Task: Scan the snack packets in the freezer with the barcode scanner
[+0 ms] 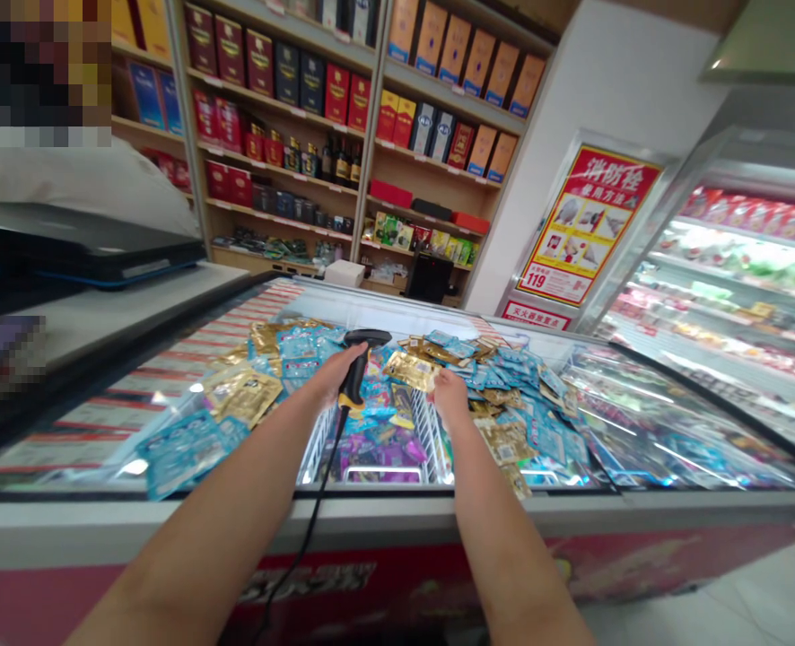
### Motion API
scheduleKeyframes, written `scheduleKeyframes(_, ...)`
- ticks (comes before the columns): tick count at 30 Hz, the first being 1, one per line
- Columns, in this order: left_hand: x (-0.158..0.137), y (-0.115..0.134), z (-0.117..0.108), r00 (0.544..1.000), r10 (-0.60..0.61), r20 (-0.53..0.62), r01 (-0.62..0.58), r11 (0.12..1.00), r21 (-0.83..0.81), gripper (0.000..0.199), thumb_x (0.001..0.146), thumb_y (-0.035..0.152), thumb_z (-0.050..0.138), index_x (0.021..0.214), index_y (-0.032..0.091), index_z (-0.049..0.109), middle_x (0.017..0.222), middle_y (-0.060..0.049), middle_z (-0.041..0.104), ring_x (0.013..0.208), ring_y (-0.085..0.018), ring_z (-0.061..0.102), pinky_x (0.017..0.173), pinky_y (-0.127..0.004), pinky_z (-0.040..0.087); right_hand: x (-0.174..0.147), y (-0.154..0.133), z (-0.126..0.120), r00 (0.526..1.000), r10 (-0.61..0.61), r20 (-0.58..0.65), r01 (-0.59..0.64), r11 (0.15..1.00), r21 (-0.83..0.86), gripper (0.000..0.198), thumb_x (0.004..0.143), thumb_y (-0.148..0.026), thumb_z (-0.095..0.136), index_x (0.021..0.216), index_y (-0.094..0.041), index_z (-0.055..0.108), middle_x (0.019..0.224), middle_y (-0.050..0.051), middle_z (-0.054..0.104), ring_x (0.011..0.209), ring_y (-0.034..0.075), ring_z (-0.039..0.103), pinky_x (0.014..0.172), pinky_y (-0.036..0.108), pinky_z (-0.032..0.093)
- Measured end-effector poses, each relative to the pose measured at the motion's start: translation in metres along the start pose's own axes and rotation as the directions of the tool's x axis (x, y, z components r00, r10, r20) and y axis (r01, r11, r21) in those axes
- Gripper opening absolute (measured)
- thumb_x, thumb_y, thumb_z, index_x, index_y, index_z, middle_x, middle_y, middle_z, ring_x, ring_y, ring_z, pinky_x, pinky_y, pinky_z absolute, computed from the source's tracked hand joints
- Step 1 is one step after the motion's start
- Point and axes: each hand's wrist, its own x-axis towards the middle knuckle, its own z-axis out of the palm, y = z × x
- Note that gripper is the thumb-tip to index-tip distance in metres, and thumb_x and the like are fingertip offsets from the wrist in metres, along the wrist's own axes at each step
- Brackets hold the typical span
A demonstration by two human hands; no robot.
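Observation:
My left hand (336, 370) is wrapped round the handle of a black and yellow barcode scanner (353, 377), whose cable hangs down over the freezer's front edge. In my right hand (449, 395) is a gold packet (409, 369), gripped at its right end, with a pale label patch facing up. The scanner's head is just left of the packet, and the two are apart. Blue packets (188, 444) and more gold packets (249, 395) lie heaped on the glass to the left. To the right is another pile of blue and gold packets (505, 377).
Beneath my hands, a white wire basket (431, 440) inside the chest freezer (397, 510) holds purple packages (390, 449). Shelves of boxed bottles (290, 72) stand behind. A lit display fridge (740, 287) is at right, and a counter (101, 323) with a dark device is at left.

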Motion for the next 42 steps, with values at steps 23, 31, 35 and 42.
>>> scheduleKeyframes(23, -0.01, -0.003, 0.008, 0.979, -0.088, 0.184, 0.082, 0.996, 0.042, 0.032, 0.071, 0.046, 0.064, 0.071, 0.014, 0.066, 0.068, -0.008, 0.068, 0.061, -0.016, 0.063, 0.061, -0.025, 0.052, 0.001, 0.012, 0.013, 1.0, -0.021, -0.003, 0.022, 0.998, 0.051, 0.014, 0.073, -0.031, 0.056, 0.074, -0.019, 0.063, 0.059, 0.001, 0.065, 0.044, 0.016, 0.06, 0.043, 0.024, 0.044)
scheduleKeyframes(31, -0.011, -0.002, 0.007, 0.976, -0.131, 0.175, 0.116, 0.989, 0.093, 0.036, 0.068, 0.049, 0.067, 0.074, 0.014, 0.065, 0.068, -0.007, 0.067, 0.061, -0.016, 0.063, 0.061, -0.024, 0.051, 0.001, 0.013, 0.014, 1.0, -0.003, 0.019, 0.002, 1.0, 0.026, 0.015, 0.074, -0.027, 0.053, 0.076, -0.018, 0.065, 0.063, 0.002, 0.067, 0.048, 0.015, 0.061, 0.044, 0.024, 0.045)
scheduleKeyframes(35, -0.007, -0.005, 0.004, 0.958, -0.134, 0.254, 0.11, 0.988, 0.108, 0.038, 0.067, 0.052, 0.067, 0.072, 0.014, 0.064, 0.063, -0.006, 0.065, 0.058, -0.016, 0.061, 0.059, -0.025, 0.05, 0.001, 0.013, 0.014, 1.0, 0.014, 0.026, -0.015, 0.999, 0.044, 0.013, 0.072, -0.022, 0.052, 0.075, -0.017, 0.064, 0.064, 0.002, 0.067, 0.047, 0.015, 0.061, 0.043, 0.023, 0.045)
scheduleKeyframes(42, -0.006, -0.004, 0.004, 0.974, -0.121, 0.19, 0.095, 0.986, 0.138, 0.043, 0.064, 0.055, 0.068, 0.074, 0.014, 0.064, 0.066, -0.006, 0.067, 0.06, -0.016, 0.062, 0.057, -0.025, 0.05, 0.0, 0.008, 0.011, 0.999, 0.004, 0.051, -0.001, 0.998, -0.07, 0.016, 0.074, -0.02, 0.049, 0.077, -0.017, 0.064, 0.069, 0.003, 0.068, 0.053, 0.015, 0.063, 0.048, 0.023, 0.046)
